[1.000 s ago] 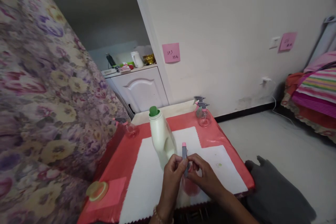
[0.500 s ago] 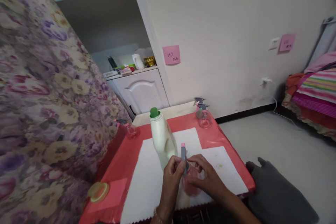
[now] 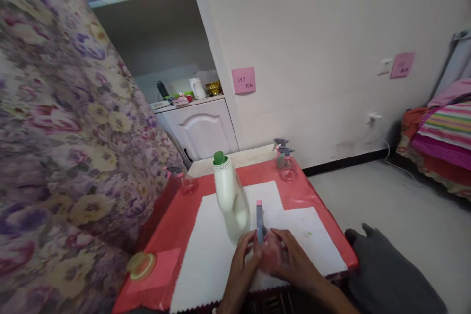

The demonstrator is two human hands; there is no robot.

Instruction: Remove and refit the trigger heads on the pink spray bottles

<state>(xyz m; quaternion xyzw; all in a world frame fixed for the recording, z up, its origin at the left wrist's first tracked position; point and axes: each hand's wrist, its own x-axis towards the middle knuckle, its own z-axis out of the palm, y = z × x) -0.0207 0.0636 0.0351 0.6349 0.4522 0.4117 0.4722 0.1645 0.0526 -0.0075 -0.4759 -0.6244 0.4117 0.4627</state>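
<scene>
Between my two hands stands a clear spray bottle point(image 3: 270, 253) with a grey trigger head and a pink nozzle tip point(image 3: 259, 203). My left hand point(image 3: 243, 260) is closed on its left side, fingers just under the grey head. On the right, my right hand point(image 3: 292, 257) wraps round the body of the same bottle. Just beyond my left hand a pale green jug point(image 3: 230, 201) stands upright, a green piece point(image 3: 220, 158) in its mouth. White cloth point(image 3: 200, 265) lies under the bottle and jug.
More spray bottles stand at the back right point(image 3: 288, 171) and far left point(image 3: 187, 184) of the red-covered table point(image 3: 176, 221). A round yellowish lid point(image 3: 142, 266) lies at the front left beside a pink paper point(image 3: 165, 267). Floral curtain point(image 3: 66, 157) hangs at the left; a dark stool point(image 3: 390, 270) is right.
My hands have moved down from the spray bottle's grey head to its clear body and now grip it from both sides. The jug has not moved on the table.
</scene>
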